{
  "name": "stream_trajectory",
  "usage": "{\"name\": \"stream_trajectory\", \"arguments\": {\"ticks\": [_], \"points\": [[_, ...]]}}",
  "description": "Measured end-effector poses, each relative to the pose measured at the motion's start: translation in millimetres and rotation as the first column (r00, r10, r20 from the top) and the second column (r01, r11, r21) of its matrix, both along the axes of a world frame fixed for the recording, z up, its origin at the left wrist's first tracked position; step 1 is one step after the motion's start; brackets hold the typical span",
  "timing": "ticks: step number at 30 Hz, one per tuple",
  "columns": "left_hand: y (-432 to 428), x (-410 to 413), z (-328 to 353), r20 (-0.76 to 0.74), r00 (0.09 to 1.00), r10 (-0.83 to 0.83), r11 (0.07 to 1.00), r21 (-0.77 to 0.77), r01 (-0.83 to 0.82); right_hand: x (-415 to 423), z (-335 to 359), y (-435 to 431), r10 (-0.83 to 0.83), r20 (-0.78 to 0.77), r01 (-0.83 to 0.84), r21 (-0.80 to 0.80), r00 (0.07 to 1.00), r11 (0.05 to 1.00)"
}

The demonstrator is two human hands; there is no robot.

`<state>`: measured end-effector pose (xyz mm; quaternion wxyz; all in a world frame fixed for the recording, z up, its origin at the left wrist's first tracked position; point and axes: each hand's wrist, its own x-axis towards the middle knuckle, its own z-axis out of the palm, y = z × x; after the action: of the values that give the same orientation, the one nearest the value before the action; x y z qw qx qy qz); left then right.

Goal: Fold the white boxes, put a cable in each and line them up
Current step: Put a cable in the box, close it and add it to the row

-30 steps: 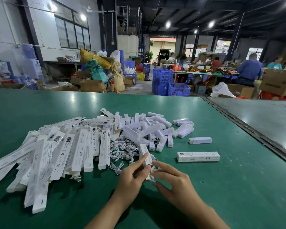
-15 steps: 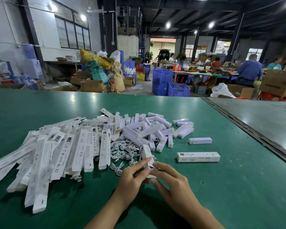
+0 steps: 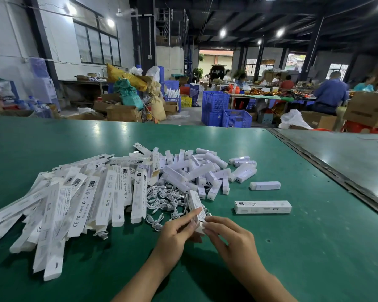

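My left hand (image 3: 177,232) grips a long white box (image 3: 195,203) that points away from me, thumb along its side. At the box's near end my right hand (image 3: 229,235) pinches the end flap. Behind them lies a tangle of white cables (image 3: 164,198). A heap of flat unfolded white boxes (image 3: 79,197) covers the table's left. Several small white lamp units (image 3: 196,171) are piled at the centre. One folded box (image 3: 262,207) lies on its side to the right.
The green table (image 3: 303,247) ends at a dark seam (image 3: 327,171) on the right, with a grey table beyond. A single white unit (image 3: 265,185) lies apart. Blue crates (image 3: 227,114), cartons and seated people fill the background.
The box in my hands has tipped lower and moved slightly right. My right fingers have come up onto its near end.
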<state>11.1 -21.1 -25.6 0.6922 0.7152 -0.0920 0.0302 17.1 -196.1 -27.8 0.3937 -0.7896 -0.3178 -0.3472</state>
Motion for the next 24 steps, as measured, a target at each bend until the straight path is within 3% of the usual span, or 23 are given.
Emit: {"name": "stream_trajectory", "arguments": {"ticks": [10, 16, 24], "points": [[-2.2, -3.4, 3.1, 0.026, 0.999, -0.026, 0.999, 0.030, 0.025, 0.1, 3.1, 0.2, 0.034, -0.071, -0.030, 0.063, 0.997, 0.998], [-3.1, -3.5, 1.8, 0.081, 0.996, -0.030, 0.998, 0.053, 0.026, -3.0, 5.9, 2.4, 0.039, -0.321, 0.021, 0.183, 0.946, 0.983], [-5.3, -3.1, 1.1, 0.161, 0.986, 0.039, 0.988, 0.140, -0.062, -4.1, 8.8, 9.2, 0.056, -0.489, 0.101, 0.288, 0.870, 0.952]]}}
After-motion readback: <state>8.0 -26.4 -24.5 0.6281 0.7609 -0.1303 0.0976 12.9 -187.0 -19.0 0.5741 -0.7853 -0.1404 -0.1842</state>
